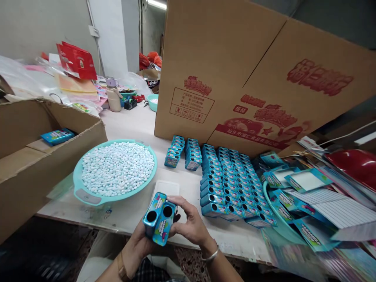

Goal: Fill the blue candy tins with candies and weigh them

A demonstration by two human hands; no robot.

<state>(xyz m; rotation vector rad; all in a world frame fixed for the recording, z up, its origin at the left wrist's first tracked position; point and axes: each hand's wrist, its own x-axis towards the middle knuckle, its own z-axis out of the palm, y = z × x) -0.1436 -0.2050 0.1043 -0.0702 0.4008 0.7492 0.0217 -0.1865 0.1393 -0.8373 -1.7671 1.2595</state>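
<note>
Two small blue candy boxes, each with a round dark hole in its top, are held side by side just over the table's near edge: a left box (158, 203) and a right box (161, 231). From below and the left, my left hand (140, 239) is closed round the pair. My right hand (190, 224) grips the right box at its right side between thumb and fingers. Beyond the boxes lies a white tray (172, 188), partly hidden by them. To the left, a turquoise basin (76, 177) is full of pale blue and white candies (117, 168).
Rows of similar upright blue boxes (226, 184) stand right of my hands, before a large cardboard carton (199, 51). At far right, flattened blue boxes (308, 231) fill another turquoise basin (266, 192). An open carton (53, 164) at left holds a blue box (58, 136). A bottle (113, 96) stands behind.
</note>
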